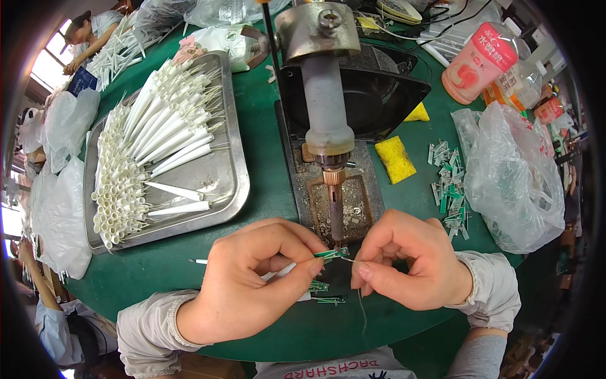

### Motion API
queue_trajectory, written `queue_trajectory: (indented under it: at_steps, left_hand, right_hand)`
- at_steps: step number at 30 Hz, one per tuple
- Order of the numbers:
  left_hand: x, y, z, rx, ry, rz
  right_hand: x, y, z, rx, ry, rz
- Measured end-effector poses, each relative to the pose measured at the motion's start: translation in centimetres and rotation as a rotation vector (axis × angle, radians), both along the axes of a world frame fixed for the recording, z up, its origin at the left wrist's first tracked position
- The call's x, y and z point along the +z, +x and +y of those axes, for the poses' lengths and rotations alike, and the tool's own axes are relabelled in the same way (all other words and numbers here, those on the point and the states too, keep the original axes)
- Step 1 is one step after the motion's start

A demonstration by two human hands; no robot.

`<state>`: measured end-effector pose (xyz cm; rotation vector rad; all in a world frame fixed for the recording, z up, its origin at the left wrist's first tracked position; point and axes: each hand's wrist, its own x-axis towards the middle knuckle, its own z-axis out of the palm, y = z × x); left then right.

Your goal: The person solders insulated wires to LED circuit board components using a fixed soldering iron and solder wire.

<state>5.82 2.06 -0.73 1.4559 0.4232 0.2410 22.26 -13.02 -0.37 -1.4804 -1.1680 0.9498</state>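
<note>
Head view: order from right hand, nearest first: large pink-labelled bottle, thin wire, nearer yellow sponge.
1. Thin wire: pinched in the right hand.
2. Nearer yellow sponge: beyond the hand.
3. Large pink-labelled bottle: far back, right.

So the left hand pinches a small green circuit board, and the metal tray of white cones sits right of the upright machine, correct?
Not quite: the head view shows the metal tray of white cones left of the upright machine. The left hand does pinch a small green circuit board.
</note>
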Motion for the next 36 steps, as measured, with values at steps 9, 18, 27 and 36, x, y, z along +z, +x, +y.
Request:
queue_trajectory:
  at_steps: [9,18,27,36]
  left_hand:
    - [-0.1,0.2,0.1,0.016,0.037,-0.052]
    - [0.4,0.1,0.2,0.023,-0.057,-0.031]
    - [0.4,0.4,0.8,0.018,-0.261,-0.013]
    - [-0.2,0.1,1.6,0.03,-0.407,0.043]
  right_hand:
    - [-0.1,0.2,0.4,0.036,-0.049,0.088]
    - [-1.0,-0.4,0.4,-0.075,0.038,0.168]
    - [-1.4,-0.3,0.8,-0.082,0.055,0.185]
    - [-1.1,-0.1,0.4,-0.026,0.041,0.155]
